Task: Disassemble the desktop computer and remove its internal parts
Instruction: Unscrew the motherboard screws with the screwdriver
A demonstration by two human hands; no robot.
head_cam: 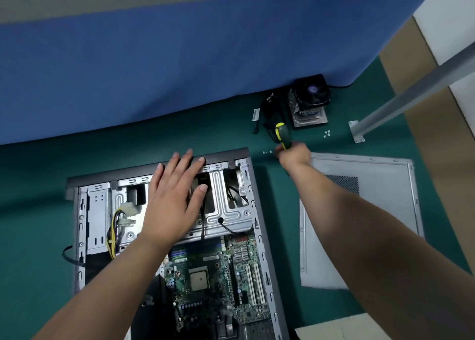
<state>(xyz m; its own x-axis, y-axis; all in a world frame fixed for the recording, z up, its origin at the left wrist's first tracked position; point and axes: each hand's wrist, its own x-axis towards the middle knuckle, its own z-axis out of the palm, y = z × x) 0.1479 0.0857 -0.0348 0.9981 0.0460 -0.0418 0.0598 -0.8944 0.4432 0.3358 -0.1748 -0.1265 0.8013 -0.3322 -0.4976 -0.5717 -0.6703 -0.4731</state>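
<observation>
The open computer case [259, 236] lies flat on the green mat, its motherboard [213, 283] bare with the CPU exposed. My left hand [174, 198] rests flat, fingers spread, on the metal drive cage [226, 211] near the case's far edge. Past the case's far right corner, my right hand [294, 155] is closed around a screwdriver [282, 135] with a yellow and black handle that points up and away. Its tip is hidden by the hand. Yellow and black power cables [115, 229] hang loose at the left of the cage.
The removed side panel [359, 224] lies right of the case. A CPU cooler with fan [309, 100] and a black cable bundle [267, 110] sit by the blue partition [180, 56]. Loose screws [327, 133] and more screws [267, 152] lie on the mat. A grey metal leg [401, 103] stands at right.
</observation>
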